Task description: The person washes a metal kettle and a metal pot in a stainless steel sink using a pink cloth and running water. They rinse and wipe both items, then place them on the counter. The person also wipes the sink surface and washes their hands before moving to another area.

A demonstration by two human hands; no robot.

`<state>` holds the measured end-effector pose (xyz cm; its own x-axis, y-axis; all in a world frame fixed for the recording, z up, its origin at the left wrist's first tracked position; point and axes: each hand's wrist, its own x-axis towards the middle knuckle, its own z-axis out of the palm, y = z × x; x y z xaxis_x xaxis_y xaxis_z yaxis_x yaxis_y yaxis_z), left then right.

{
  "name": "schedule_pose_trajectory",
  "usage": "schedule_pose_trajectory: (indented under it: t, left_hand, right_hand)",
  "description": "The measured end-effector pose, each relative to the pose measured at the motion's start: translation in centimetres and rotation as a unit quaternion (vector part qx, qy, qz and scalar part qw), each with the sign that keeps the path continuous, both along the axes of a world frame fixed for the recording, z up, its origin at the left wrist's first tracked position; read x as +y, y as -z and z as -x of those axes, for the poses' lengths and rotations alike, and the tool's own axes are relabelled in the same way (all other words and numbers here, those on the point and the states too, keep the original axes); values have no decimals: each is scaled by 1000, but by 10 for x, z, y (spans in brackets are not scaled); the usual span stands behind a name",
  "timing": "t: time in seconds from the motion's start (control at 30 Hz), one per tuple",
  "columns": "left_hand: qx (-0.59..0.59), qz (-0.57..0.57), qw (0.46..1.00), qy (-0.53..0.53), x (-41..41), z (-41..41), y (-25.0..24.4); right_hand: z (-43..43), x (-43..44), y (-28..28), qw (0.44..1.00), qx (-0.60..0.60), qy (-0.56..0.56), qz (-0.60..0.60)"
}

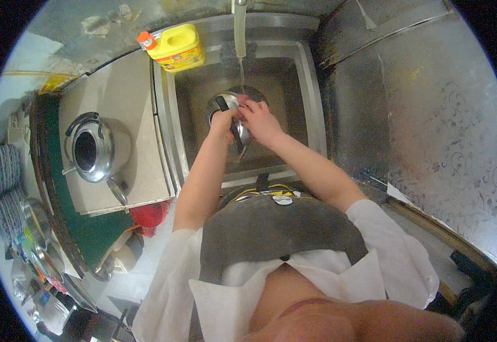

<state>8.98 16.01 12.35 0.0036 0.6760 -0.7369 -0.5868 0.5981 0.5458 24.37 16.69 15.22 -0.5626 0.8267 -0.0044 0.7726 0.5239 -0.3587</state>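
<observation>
A metal kettle [230,99] with a black handle is in the sink [295,98], under a thin stream of water from the faucet hose [240,36]. My left hand [226,122] grips the kettle's black handle. My right hand [259,119] lies on the kettle's metal side, its fingers bent around a small reddish-pink cloth or pad [242,99] that shows near the fingertips. The stream falls close by these fingers. The kettle's lower part is partly hidden by my hands.
Left of the sink, a second metal kettle [105,149], uncovered, stands on the pale counter [146,179] beside a round metal lid [117,191]. A yellow detergent jug [182,49] is at the sink's back left corner. A red plastic container [148,216] sits below the counter. Walls rise behind and right.
</observation>
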Motion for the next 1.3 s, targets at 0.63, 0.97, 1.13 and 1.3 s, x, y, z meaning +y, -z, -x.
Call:
schedule_pose_trajectory:
  t: [0.63,0.97,1.13,1.3]
  left_hand:
    - [487,28,852,193,-22,-7,82]
    - [16,26,989,-144,9,-7,100]
    - [34,-123,992,-2,-3,-38,4]
    - [198,-246,942,115,-4,-55,-48]
  right_hand:
    - [-96,1,56,849,224,239,415]
    - [-50,32,-47,975,164,118,93]
    - [-26,25,-44,991,130,17,7]
    - [3,62,-69,989,54,-101,-91]
